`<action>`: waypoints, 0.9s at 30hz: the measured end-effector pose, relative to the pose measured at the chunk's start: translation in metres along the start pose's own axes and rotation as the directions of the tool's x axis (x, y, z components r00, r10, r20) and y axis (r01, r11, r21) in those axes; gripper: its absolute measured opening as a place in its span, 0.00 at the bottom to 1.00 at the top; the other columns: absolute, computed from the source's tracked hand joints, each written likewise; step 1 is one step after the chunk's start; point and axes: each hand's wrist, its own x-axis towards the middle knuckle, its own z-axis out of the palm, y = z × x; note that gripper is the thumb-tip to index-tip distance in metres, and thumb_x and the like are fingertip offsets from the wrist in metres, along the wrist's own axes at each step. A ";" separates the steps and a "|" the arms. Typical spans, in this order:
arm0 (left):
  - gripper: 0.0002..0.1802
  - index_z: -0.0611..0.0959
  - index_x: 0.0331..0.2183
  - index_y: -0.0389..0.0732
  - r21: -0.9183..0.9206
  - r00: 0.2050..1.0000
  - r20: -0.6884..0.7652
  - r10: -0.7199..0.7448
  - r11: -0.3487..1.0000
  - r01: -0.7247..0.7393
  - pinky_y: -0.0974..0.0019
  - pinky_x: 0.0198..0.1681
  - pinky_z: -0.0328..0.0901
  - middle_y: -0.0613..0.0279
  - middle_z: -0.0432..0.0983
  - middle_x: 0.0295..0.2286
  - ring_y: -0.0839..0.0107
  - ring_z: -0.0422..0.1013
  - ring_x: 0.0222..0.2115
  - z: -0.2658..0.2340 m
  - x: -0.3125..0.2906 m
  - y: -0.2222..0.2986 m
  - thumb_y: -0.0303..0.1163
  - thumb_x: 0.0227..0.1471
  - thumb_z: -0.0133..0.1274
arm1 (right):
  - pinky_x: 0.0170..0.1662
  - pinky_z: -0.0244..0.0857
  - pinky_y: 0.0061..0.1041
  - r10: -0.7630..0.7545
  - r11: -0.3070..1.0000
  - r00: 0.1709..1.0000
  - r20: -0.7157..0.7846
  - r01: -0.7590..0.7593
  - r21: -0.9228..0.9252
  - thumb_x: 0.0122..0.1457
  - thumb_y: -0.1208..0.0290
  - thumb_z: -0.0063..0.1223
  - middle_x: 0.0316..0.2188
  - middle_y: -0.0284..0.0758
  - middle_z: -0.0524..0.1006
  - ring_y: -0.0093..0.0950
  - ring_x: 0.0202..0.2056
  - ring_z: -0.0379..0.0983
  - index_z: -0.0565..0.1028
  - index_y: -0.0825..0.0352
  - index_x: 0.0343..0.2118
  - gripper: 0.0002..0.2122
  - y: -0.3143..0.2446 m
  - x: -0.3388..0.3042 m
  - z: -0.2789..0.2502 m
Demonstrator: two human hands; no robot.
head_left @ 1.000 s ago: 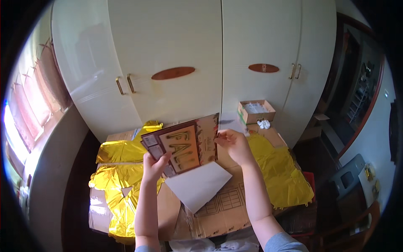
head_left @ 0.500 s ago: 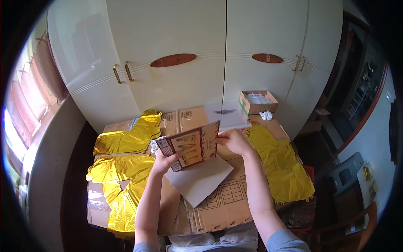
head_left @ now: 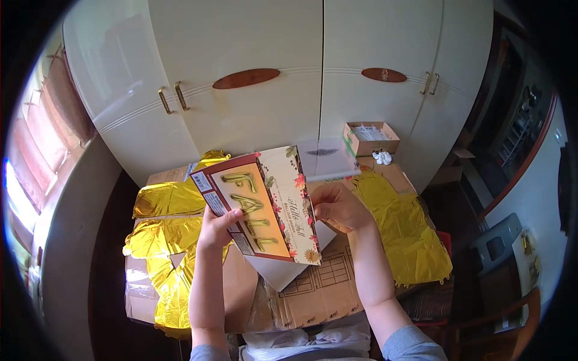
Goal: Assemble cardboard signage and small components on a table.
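Note:
A flat printed card package [head_left: 272,204] with gold balloon letters, leaves and red flowers on its face is held up over the table, tilted. My left hand [head_left: 220,227] grips its lower left edge, thumb across the front. At its right edge, my right hand [head_left: 341,208] has fingers curled and pinched against the card's side; part of the grip is hidden. Under the package lies a plain grey-white sheet [head_left: 278,275], mostly covered by it. Flat gold foil balloons lie left [head_left: 165,237] and right [head_left: 404,231] of my arms.
Flattened cardboard [head_left: 319,301] covers the table. At the back right stand a small open box [head_left: 371,144] of clear plastic pieces and a white ribbon bundle [head_left: 382,157]. A clear plastic bag [head_left: 328,159] lies beside them. Cream cabinet doors [head_left: 241,120] rise behind the table.
The package has been raised and turned so its printed face shows more fully toward me. My left hand has shifted slightly left, and my right hand has moved slightly right with its edge.

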 end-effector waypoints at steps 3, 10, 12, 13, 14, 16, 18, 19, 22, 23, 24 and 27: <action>0.24 0.69 0.40 0.33 0.040 1.000 -0.011 0.013 0.999 -0.012 0.64 0.37 0.67 0.56 0.71 0.33 0.67 0.70 0.34 0.003 -0.001 0.004 0.23 0.37 0.56 | 0.33 0.68 0.22 -0.004 1.000 1.000 0.023 0.005 -0.007 0.45 0.71 0.58 0.29 0.38 0.76 0.24 0.29 0.73 0.73 0.73 0.33 0.14 -0.001 0.001 0.002; 0.25 0.69 0.40 0.31 0.218 0.995 -0.058 0.076 0.974 -0.062 0.64 0.38 0.66 0.53 0.72 0.34 0.65 0.71 0.34 0.008 -0.007 0.022 0.24 0.36 0.57 | 0.32 0.68 0.19 0.044 0.968 0.992 -0.121 -0.073 -0.240 0.47 0.70 0.57 0.27 0.36 0.76 0.22 0.28 0.72 0.74 0.73 0.33 0.13 -0.018 -0.006 0.015; 0.25 0.69 0.40 0.31 0.225 0.994 -0.069 0.088 0.972 -0.071 0.64 0.38 0.66 0.53 0.72 0.34 0.65 0.71 0.34 0.009 -0.008 0.024 0.23 0.36 0.57 | 0.30 0.68 0.19 0.019 0.953 0.984 -0.180 -0.072 -0.294 0.47 0.71 0.56 0.26 0.36 0.76 0.21 0.26 0.72 0.74 0.74 0.32 0.12 -0.020 -0.007 0.018; 0.25 0.69 0.40 0.30 0.229 0.993 -0.075 0.095 0.970 -0.075 0.64 0.38 0.66 0.53 0.72 0.34 0.65 0.70 0.34 0.010 -0.009 0.024 0.23 0.36 0.57 | 0.28 0.67 0.18 -0.005 0.945 0.977 -0.212 -0.065 -0.319 0.47 0.72 0.56 0.25 0.36 0.76 0.21 0.25 0.72 0.74 0.74 0.31 0.11 -0.020 -0.007 0.022; 0.25 0.69 0.40 0.30 0.239 0.992 -0.079 0.102 0.968 -0.080 0.64 0.38 0.66 0.54 0.72 0.34 0.65 0.71 0.34 0.011 -0.010 0.025 0.23 0.36 0.57 | 0.27 0.67 0.18 -0.028 0.937 0.969 -0.244 -0.059 -0.344 0.47 0.73 0.56 0.24 0.36 0.76 0.21 0.23 0.72 0.74 0.75 0.30 0.10 -0.019 -0.006 0.023; 0.25 0.69 0.40 0.30 0.256 0.990 -0.085 0.116 0.962 -0.091 0.64 0.37 0.66 0.54 0.72 0.34 0.65 0.71 0.34 0.013 -0.010 0.025 0.23 0.36 0.57 | 0.27 0.67 0.17 -0.063 0.894 0.956 -0.285 -0.073 -0.442 0.48 0.74 0.54 0.22 0.34 0.75 0.20 0.23 0.71 0.74 0.75 0.28 0.08 -0.017 -0.006 0.021; 0.22 0.70 0.40 0.31 0.235 0.990 -0.079 0.118 0.967 -0.096 0.66 0.36 0.66 0.54 0.72 0.33 0.68 0.70 0.33 0.012 -0.010 0.025 0.21 0.38 0.56 | 0.27 0.66 0.16 -0.111 0.860 0.944 -0.311 -0.065 -0.506 0.49 0.75 0.53 0.21 0.33 0.75 0.18 0.23 0.70 0.74 0.74 0.26 0.07 -0.014 -0.005 0.021; 0.21 0.70 0.39 0.31 0.225 0.990 -0.076 0.119 0.969 -0.099 0.67 0.36 0.66 0.55 0.72 0.33 0.69 0.70 0.33 0.012 -0.010 0.025 0.21 0.39 0.55 | 0.27 0.66 0.16 -0.141 0.851 0.938 -0.318 -0.049 -0.523 0.49 0.75 0.53 0.21 0.32 0.74 0.17 0.23 0.69 0.74 0.74 0.26 0.06 -0.013 -0.004 0.024; 0.21 0.70 0.39 0.30 0.223 0.990 -0.100 0.104 0.971 -0.080 0.67 0.36 0.67 0.55 0.72 0.33 0.69 0.70 0.32 0.009 -0.008 0.024 0.21 0.39 0.55 | 0.27 0.64 0.14 -0.216 0.844 0.918 -0.334 0.004 -0.536 0.50 0.74 0.53 0.21 0.30 0.74 0.15 0.23 0.68 0.74 0.73 0.26 0.07 -0.008 0.000 0.029; 0.21 0.70 0.39 0.30 0.223 0.988 -0.103 0.115 0.971 -0.090 0.67 0.36 0.67 0.54 0.72 0.33 0.68 0.70 0.32 0.009 -0.008 0.024 0.21 0.39 0.55 | 0.26 0.63 0.13 -0.238 0.845 0.910 -0.339 0.022 -0.534 0.50 0.73 0.54 0.20 0.29 0.74 0.14 0.22 0.67 0.75 0.72 0.27 0.07 -0.007 0.001 0.029; 0.21 0.70 0.39 0.30 0.224 0.986 -0.107 0.125 0.969 -0.099 0.67 0.36 0.67 0.54 0.72 0.33 0.68 0.71 0.32 0.010 -0.007 0.024 0.21 0.39 0.55 | 0.26 0.63 0.13 -0.251 0.841 0.904 -0.346 0.026 -0.541 0.50 0.73 0.54 0.21 0.29 0.74 0.14 0.22 0.67 0.75 0.72 0.27 0.07 -0.005 0.002 0.027; 0.22 0.70 0.39 0.30 0.210 0.982 -0.128 0.136 0.972 -0.107 0.66 0.36 0.67 0.54 0.72 0.33 0.67 0.71 0.33 0.012 -0.006 0.025 0.22 0.39 0.56 | 0.26 0.64 0.13 -0.266 0.819 0.891 -0.368 0.008 -0.573 0.49 0.72 0.55 0.21 0.29 0.74 0.14 0.22 0.67 0.74 0.72 0.26 0.07 0.000 0.003 0.025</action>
